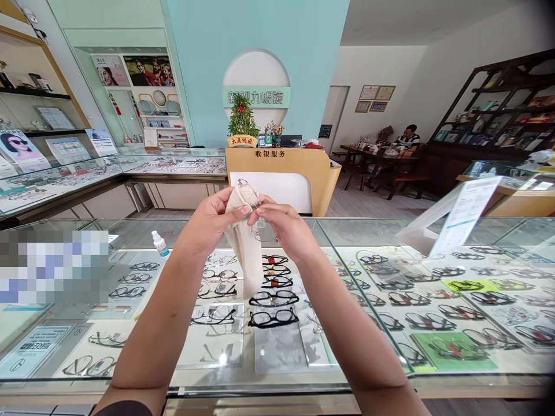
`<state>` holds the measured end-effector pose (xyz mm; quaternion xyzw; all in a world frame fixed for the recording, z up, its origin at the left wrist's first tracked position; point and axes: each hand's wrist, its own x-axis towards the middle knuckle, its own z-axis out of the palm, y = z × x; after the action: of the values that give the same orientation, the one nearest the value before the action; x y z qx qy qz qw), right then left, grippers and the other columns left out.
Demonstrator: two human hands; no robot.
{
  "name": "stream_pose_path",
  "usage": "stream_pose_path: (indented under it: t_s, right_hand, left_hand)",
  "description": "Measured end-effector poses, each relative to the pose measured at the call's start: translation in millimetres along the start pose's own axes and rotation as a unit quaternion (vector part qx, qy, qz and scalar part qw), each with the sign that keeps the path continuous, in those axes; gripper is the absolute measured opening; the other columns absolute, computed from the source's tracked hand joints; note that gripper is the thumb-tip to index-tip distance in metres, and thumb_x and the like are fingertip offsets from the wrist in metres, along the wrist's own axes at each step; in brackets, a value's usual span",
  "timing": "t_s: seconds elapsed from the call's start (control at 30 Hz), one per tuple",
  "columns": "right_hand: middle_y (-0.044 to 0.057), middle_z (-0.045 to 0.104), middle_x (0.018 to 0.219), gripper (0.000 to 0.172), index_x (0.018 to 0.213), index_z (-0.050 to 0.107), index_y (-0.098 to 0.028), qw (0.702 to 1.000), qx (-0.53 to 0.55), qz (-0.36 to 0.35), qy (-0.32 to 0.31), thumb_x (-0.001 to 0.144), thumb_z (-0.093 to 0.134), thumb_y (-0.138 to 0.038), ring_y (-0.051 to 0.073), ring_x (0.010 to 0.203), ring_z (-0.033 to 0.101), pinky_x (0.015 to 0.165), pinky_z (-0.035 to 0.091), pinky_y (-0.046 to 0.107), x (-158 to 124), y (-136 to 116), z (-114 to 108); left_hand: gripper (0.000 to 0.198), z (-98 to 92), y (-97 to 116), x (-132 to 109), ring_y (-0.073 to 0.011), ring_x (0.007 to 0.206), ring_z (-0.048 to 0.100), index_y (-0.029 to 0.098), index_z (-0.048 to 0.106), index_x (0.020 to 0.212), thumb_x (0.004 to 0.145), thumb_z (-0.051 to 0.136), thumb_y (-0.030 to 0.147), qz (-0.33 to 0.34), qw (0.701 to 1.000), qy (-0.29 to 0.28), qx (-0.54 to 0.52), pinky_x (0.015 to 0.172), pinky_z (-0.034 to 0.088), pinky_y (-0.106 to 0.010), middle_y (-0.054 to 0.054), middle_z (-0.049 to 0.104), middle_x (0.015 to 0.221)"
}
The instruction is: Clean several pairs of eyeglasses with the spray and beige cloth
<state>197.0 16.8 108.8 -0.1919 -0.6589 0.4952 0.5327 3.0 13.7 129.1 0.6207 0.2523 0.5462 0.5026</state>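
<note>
Both my hands are raised above a glass display counter (373,375). My left hand (212,218) pinches a beige cleaning cloth (240,254) around one lens of a thin-rimmed pair of glasses (255,211). The cloth hangs down below my fingers. My right hand (286,226) is closed on the other side of the glasses, and a clear lens shows under its fingers. Inside the counter lie several black-framed glasses (273,297) in rows.
A small white spray bottle (160,243) stands on the counter to the left. A tilted white sign stand (459,219) sits at the right. A wooden cashier desk (281,173) is ahead. A person sits at a dark table (381,159) far right.
</note>
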Motion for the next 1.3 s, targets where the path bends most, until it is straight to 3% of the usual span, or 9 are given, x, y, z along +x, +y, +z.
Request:
stream_pose_path:
  t_s: [0.23, 0.53, 0.67, 0.77, 0.83, 0.93, 1.13, 1.2, 1.3]
  right_hand:
    - [0.006, 0.062, 0.114, 0.030, 0.074, 0.083, -0.025, 1.000, -0.002, -0.020, -0.020, 0.100, 0.073, -0.036, 0.026, 0.118, 0.060, 0.119, 0.043, 0.041, 0, 0, 5]
    - [0.007, 0.064, 0.118, 0.031, 0.075, 0.083, -0.025, 0.999, -0.031, -0.020, -0.032, 0.100, 0.075, -0.041, 0.027, 0.123, 0.060, 0.126, 0.041, 0.042, -2, -4, 10]
    - [0.006, 0.063, 0.113, 0.031, 0.075, 0.082, -0.024, 0.999, -0.027, -0.021, -0.023, 0.100, 0.073, -0.040, 0.026, 0.118, 0.060, 0.121, 0.043, 0.042, -1, -5, 6]
    - [0.006, 0.064, 0.110, 0.032, 0.074, 0.082, -0.025, 0.999, -0.019, -0.021, -0.027, 0.101, 0.072, -0.038, 0.027, 0.122, 0.059, 0.122, 0.041, 0.041, 0, -5, 2]
    - [0.007, 0.065, 0.111, 0.031, 0.073, 0.083, -0.026, 0.999, -0.005, -0.017, -0.029, 0.100, 0.074, -0.039, 0.027, 0.128, 0.059, 0.125, 0.039, 0.040, 0, -4, 2]
    - [0.008, 0.066, 0.117, 0.033, 0.073, 0.083, -0.026, 0.999, 0.004, -0.009, -0.031, 0.099, 0.078, -0.045, 0.028, 0.133, 0.058, 0.125, 0.041, 0.040, 0, -2, 5]
    - [0.007, 0.063, 0.120, 0.036, 0.080, 0.087, -0.026, 0.996, -0.045, -0.024, -0.073, 0.100, 0.079, -0.055, 0.026, 0.119, 0.061, 0.120, 0.047, 0.042, -3, -3, 11]
    - [0.007, 0.063, 0.120, 0.034, 0.079, 0.087, -0.026, 0.997, -0.037, -0.027, -0.067, 0.101, 0.078, -0.051, 0.026, 0.120, 0.061, 0.122, 0.045, 0.042, -4, -5, 10]
    - [0.007, 0.062, 0.115, 0.034, 0.078, 0.085, -0.026, 0.998, -0.020, -0.023, -0.049, 0.102, 0.077, -0.049, 0.028, 0.123, 0.060, 0.123, 0.042, 0.043, -4, -8, 4]
  left_hand:
    - [0.046, 7.1, -6, 0, -0.0132, 0.066, 0.062, 0.018, 0.082, 0.090, 0.073, 0.107, 0.052, 0.030, 0.999, 0.038, 0.007, 0.065, 0.052, -0.025, 0.000, 0.071, 0.068]
    - [0.047, 22.0, -11, -2, -0.0129, 0.053, 0.056, 0.021, 0.081, 0.081, 0.087, 0.095, 0.065, 0.092, 0.988, 0.119, 0.019, 0.057, 0.048, -0.026, 0.002, 0.061, 0.052]
    - [0.052, 11.2, -5, -2, -0.0163, 0.060, 0.064, 0.020, 0.079, 0.083, 0.085, 0.094, 0.069, 0.076, 0.994, 0.074, 0.025, 0.060, 0.054, -0.029, -0.001, 0.070, 0.062]
    - [0.050, 1.0, 0, -1, -0.0176, 0.064, 0.068, 0.019, 0.081, 0.093, 0.080, 0.100, 0.063, 0.043, 0.999, 0.006, 0.027, 0.062, 0.056, -0.029, -0.004, 0.076, 0.073]
    - [0.048, 0.1, -1, -1, -0.0178, 0.065, 0.068, 0.020, 0.082, 0.102, 0.078, 0.104, 0.055, 0.047, 0.999, -0.008, 0.026, 0.063, 0.057, -0.030, -0.003, 0.077, 0.073]
    - [0.045, 9.0, -7, -1, -0.0161, 0.058, 0.064, 0.021, 0.081, 0.102, 0.079, 0.104, 0.052, 0.075, 0.997, 0.027, 0.020, 0.059, 0.055, -0.030, 0.001, 0.070, 0.064]
    - [0.054, 26.1, -14, -5, -0.0090, 0.044, 0.049, 0.022, 0.075, 0.082, 0.088, 0.091, 0.072, 0.132, 0.982, 0.132, 0.018, 0.050, 0.046, -0.030, 0.000, 0.072, 0.070]
    - [0.055, 22.1, -11, -6, -0.0119, 0.048, 0.055, 0.021, 0.075, 0.081, 0.092, 0.086, 0.074, 0.128, 0.983, 0.129, 0.024, 0.055, 0.051, -0.031, -0.001, 0.071, 0.066]
    - [0.052, 10.3, -5, -5, -0.0182, 0.063, 0.068, 0.020, 0.079, 0.087, 0.091, 0.089, 0.070, 0.108, 0.991, 0.073, 0.031, 0.064, 0.057, -0.034, -0.005, 0.076, 0.073]
